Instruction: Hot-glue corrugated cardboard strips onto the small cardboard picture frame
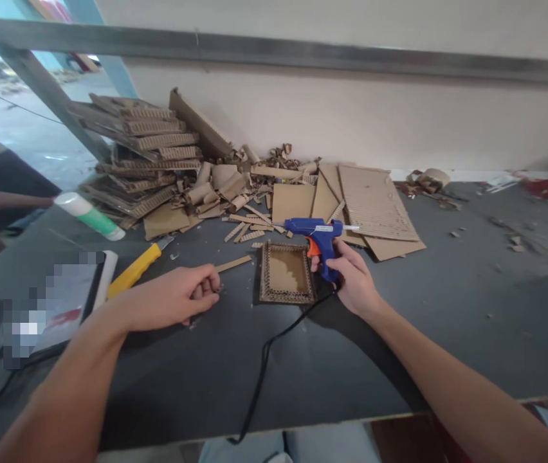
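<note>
In my right hand (354, 276) is a blue glue gun (319, 235) with an orange trigger, its nozzle pointing left. A glue stick (351, 227) pokes out of its back end, and a black cord (264, 360) runs from the handle toward the table's front edge. Just left of the handle lies a small cardboard tray (286, 297) with layered corrugated walls. My left hand (194, 292) is closed near the table, left of that tray. A thin cardboard strip (234, 263) extends from behind its fingers, which seem to pinch its near end.
A yellow utility knife (135, 269), a white-and-green tube (89, 215) and a tablet-like screen (69, 308) lie on the left. Stacked corrugated pieces (153, 138), cardboard scraps (226, 186) and flat sheets (375, 199) line the back. Another person's arm (8, 199) shows at far left.
</note>
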The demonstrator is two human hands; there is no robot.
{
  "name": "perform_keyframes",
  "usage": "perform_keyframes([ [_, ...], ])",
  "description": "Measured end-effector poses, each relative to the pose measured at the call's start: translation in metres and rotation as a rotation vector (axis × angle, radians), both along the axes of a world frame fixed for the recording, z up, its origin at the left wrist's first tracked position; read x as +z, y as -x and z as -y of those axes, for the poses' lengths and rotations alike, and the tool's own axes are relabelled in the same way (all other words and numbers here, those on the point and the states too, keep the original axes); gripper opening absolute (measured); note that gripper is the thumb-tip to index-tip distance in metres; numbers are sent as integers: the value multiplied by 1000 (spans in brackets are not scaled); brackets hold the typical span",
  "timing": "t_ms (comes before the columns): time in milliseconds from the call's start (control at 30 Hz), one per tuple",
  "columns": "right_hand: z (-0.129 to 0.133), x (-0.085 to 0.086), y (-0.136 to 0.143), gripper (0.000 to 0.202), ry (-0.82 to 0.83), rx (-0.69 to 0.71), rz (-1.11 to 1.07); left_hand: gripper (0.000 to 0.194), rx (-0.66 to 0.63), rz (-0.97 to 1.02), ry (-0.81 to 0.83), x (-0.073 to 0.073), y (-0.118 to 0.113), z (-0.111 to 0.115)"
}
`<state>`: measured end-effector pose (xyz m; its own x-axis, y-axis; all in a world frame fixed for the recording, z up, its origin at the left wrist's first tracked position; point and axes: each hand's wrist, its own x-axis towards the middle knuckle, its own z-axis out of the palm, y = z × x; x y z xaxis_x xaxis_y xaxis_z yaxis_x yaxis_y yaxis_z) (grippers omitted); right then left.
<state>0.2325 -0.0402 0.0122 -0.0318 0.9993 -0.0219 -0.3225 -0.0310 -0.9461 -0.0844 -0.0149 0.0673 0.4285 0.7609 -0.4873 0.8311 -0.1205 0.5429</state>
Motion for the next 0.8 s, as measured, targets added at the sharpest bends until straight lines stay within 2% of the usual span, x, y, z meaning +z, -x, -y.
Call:
perform_keyframes([
  [67,3,1,5,23,23,19,-18,22,-45,93,67,4,-12,4],
  [133,7,3,10,21,40,51,-37,25,-10,198,97,4,-23,6],
  [200,10,4,12,20,36,58,-46,28,68,287,65,-1,-33,7],
  [267,11,5,13,21,21,41,-43,30,141,316,-48,-8,-44,7],
  [367,10,3,10,22,8,20,-39,28,199,218,-303,-20,-60,8],
  [533,8,-2,7,20,-37,21,-7,17,95,113,-556,-32,-70,10],
  [600,7,-5,7,21,-48,31,6,17,105,92,-637,-34,-67,10],
  [700,8,-7,8,21,-60,45,21,24,176,33,-658,-34,-61,10],
  [800,8,-8,9,22,-48,46,38,37,242,-19,-587,-33,-61,11],
])
